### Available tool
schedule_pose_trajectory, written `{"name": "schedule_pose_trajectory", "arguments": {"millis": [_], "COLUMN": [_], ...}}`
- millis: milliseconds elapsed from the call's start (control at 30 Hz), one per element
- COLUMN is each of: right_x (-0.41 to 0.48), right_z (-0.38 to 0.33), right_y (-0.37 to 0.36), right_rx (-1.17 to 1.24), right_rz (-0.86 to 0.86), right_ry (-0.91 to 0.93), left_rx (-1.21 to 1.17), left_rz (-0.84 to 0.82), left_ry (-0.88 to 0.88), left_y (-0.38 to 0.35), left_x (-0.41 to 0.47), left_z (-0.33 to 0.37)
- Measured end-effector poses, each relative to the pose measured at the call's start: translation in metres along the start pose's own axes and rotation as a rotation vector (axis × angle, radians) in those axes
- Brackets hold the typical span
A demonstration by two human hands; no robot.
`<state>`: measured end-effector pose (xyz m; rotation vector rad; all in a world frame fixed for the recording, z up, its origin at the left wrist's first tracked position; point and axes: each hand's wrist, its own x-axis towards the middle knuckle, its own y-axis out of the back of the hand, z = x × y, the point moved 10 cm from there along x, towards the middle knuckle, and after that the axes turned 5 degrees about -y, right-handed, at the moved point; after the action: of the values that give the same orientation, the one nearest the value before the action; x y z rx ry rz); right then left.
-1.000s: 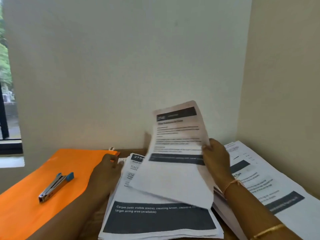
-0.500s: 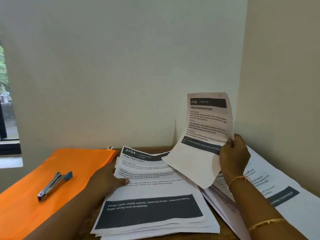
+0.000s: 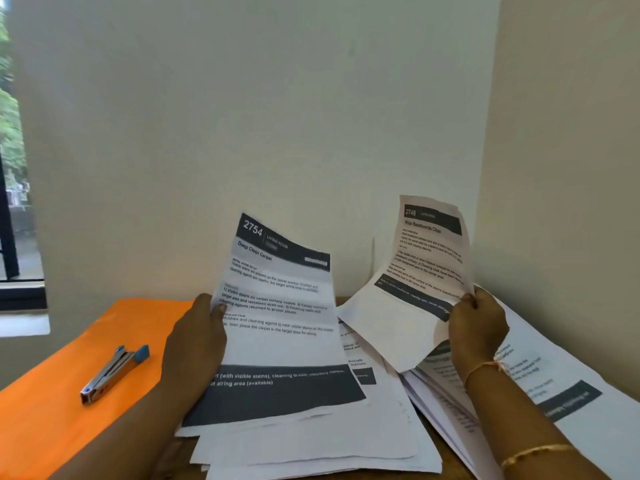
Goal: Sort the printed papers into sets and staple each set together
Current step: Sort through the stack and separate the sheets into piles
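Observation:
My left hand [image 3: 197, 337] grips the left edge of a printed sheet headed 2754 [image 3: 280, 306], lifting its top off the middle pile of papers [image 3: 311, 445]. My right hand [image 3: 476, 327] pinches the right edge of another sheet headed 2748 [image 3: 415, 282], held upright above the desk. A second pile of printed papers [image 3: 561, 393] lies at the right under my right forearm. A metal stapler with blue ends [image 3: 114, 374] lies on an orange folder [image 3: 69, 393] at the left, away from both hands.
The desk sits in a corner, with a white wall behind and a cream wall close on the right. A window [image 3: 14, 202] is at the far left. A strip of brown desk [image 3: 446, 445] shows between the two piles.
My right hand carried the 2748 sheet off the middle pile to the right and holds it up. My left hand has taken hold of the 2754 sheet and raised its top edge.

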<state>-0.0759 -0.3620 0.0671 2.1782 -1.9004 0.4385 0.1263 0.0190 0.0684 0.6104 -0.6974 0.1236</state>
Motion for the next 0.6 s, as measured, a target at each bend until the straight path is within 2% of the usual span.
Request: {"name": "schedule_pose_trajectory", "arguments": {"millis": [233,400,600], "right_x": [-0.004,-0.009,-0.027], "right_z": [0.005,0.007,0.019], "right_y": [-0.011,-0.023,-0.056], "right_rx": [0.024,0.136,0.219], "right_rz": [-0.092,-0.192,-0.448], "right_ry": [-0.061,-0.135,-0.368], "left_rx": [-0.043,-0.055,-0.071], "left_rz": [0.075,0.076,0.059], "left_ry": [-0.001,-0.016,-0.034], "left_y": [0.007,0.007,0.005], "left_x": [0.001,0.001,0.0], "left_z": [0.001,0.003,0.005]}}
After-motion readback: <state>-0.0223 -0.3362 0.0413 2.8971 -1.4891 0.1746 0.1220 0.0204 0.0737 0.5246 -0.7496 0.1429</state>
